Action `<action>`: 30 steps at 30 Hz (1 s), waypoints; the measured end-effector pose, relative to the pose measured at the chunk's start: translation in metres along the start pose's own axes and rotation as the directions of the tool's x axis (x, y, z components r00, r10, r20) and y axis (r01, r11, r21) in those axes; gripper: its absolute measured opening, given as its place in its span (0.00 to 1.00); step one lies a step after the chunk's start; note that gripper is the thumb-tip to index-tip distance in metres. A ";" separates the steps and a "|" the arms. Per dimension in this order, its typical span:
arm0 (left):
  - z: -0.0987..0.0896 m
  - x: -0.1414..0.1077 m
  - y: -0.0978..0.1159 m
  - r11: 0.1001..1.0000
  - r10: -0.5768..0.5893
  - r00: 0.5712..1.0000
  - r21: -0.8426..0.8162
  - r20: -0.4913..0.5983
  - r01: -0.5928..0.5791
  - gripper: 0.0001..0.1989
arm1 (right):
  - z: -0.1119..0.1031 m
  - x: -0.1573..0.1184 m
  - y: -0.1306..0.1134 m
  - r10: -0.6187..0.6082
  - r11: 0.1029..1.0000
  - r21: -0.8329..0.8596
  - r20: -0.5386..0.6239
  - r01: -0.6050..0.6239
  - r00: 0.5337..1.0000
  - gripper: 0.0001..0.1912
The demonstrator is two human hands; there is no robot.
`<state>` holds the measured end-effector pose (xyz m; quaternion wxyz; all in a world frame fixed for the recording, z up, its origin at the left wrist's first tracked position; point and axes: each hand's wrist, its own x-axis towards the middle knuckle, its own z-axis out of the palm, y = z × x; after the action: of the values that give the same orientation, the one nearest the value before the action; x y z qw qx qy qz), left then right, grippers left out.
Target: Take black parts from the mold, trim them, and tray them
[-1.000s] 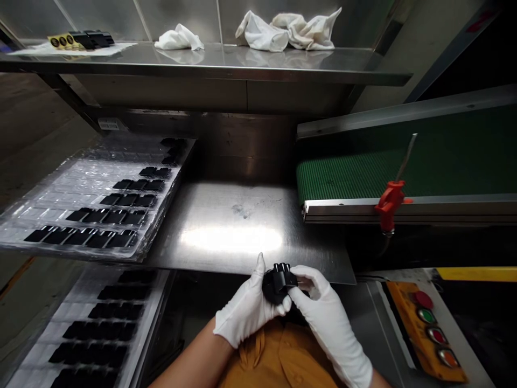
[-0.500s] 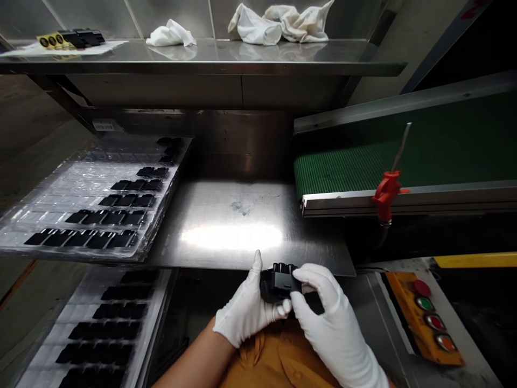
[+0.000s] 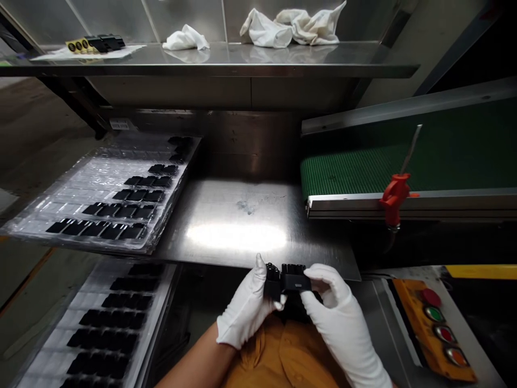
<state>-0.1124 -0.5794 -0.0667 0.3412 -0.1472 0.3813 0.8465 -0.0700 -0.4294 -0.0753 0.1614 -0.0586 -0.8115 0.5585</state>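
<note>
My left hand (image 3: pixel 244 304), in a white glove, is closed around a black plastic part (image 3: pixel 273 286) with short round posts on top. My right hand (image 3: pixel 337 312), gloved too, pinches a second black plastic part (image 3: pixel 295 282) between thumb and fingers. This one has a row of dark tubes along its upper edge and a small mark on its front. Both pieces are side by side just off the near edge of the steel table (image 3: pixel 238 210). Whether they touch is hard to make out.
Clear plastic trays (image 3: pixel 103 161) with rows of black parts lie at left, with more trays (image 3: pixel 60 328) below. A green conveyor belt (image 3: pixel 444 145) stands at right, beside a red air gun (image 3: pixel 396 196). A button box (image 3: pixel 438 328) is lower right. White cloths (image 3: pixel 269 31) lie on the shelf.
The black part in my right hand has moved slightly right, so both pieces now show side by side. The whole view has shifted a little.
</note>
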 end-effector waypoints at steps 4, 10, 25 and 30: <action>0.000 -0.006 0.004 0.999 0.011 1.000 0.034 -0.022 -0.011 0.24 | -0.003 0.004 0.001 0.046 0.995 0.095 -0.047 -0.042 0.998 0.09; 0.006 -0.017 0.018 0.998 -0.060 0.997 0.005 -0.038 0.061 0.25 | -0.014 0.006 0.003 -0.065 0.998 0.010 -0.039 0.065 0.997 0.10; 0.015 -0.037 0.027 0.995 -0.032 0.999 0.095 -0.022 0.034 0.22 | -0.014 0.012 -0.012 -0.026 0.999 0.043 -0.018 0.026 1.000 0.09; 0.019 -0.038 0.028 0.998 -0.020 0.999 0.064 -0.043 0.023 0.23 | -0.007 0.011 -0.014 0.119 0.975 0.197 -0.086 -0.100 0.989 0.15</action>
<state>-0.1041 -0.5958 -0.0195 0.3466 -0.1581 0.4142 0.8267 -0.0763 -0.4253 -0.0575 0.1745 -0.1144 -0.7407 0.6387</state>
